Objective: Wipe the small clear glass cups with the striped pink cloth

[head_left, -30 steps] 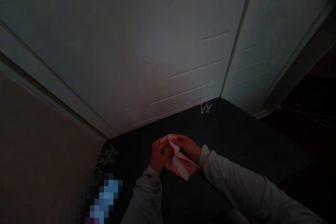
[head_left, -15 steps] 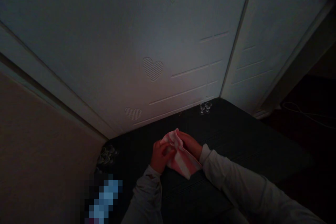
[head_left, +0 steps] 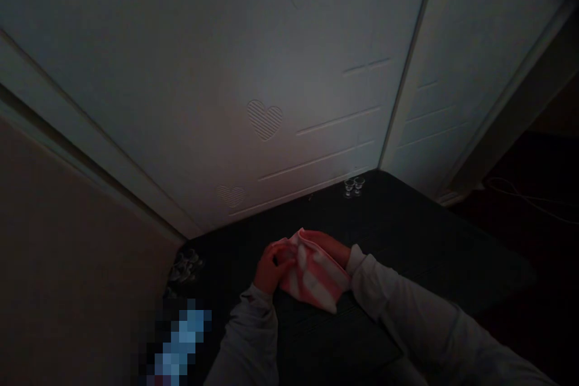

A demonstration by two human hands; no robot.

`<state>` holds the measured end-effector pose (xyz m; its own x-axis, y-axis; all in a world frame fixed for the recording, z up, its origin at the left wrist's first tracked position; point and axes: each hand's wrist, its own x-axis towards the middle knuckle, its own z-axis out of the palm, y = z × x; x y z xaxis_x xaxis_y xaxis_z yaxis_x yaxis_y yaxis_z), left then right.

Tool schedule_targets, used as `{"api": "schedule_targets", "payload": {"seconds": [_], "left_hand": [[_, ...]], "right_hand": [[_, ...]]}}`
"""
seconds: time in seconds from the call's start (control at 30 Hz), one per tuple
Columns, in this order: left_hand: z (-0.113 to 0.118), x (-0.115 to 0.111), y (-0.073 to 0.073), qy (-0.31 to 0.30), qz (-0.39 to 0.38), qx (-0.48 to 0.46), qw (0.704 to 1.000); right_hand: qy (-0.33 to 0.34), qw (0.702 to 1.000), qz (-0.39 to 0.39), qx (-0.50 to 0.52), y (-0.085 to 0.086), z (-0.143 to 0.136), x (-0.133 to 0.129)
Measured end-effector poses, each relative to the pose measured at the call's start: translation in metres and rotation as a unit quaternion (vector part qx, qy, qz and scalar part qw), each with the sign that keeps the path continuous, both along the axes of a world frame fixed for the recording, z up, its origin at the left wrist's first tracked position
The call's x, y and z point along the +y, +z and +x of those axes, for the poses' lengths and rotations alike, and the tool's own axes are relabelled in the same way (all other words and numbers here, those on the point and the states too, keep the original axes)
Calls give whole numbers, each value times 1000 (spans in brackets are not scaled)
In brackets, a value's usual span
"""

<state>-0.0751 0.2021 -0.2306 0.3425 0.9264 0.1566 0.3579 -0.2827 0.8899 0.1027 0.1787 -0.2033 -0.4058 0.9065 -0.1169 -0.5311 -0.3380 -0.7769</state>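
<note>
A pink-and-white striped cloth (head_left: pixel 319 283) is bunched between my two hands above the dark table (head_left: pixel 434 241). My left hand (head_left: pixel 270 270) pinches its left edge, thumb and fingers curled together on the fabric. My right hand (head_left: pixel 333 246) is closed on the cloth from behind and to the right; the fabric covers most of its fingers. One corner of the cloth hangs down toward me. Whether anything is wrapped inside the folds cannot be seen.
Two small stemmed glasses (head_left: pixel 353 186) stand at the table's back edge by the white panel (head_left: pixel 190 102) with heart patterns. Several more glasses (head_left: pixel 184 266) cluster at the left edge. A pixelated bluish patch (head_left: pixel 181 341) covers something at lower left. A pale cable (head_left: pixel 520 193) lies far right.
My left hand has shifted slightly left and down along the cloth. The cloth has spread a little and its hanging corner has moved right; my right hand stays behind it.
</note>
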Motion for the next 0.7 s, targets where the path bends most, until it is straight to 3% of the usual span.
{"api": "schedule_targets", "payload": {"seconds": [0.13, 0.33, 0.5, 0.7], "left_hand": [[-2, 3, 1, -14, -23, -50, 998], [-8, 9, -5, -7, -49, -107, 993], [-13, 13, -14, 14, -90, -112, 990], [-9, 13, -17, 25, -145, -146, 978]], "right_hand": [[24, 998, -1, 54, 6, -2, -1], [23, 998, 17, 48, 11, -3, -3], [-19, 1000, -13, 18, 10, -5, -5], [-80, 995, 41, -37, 25, -2, -11]]}}
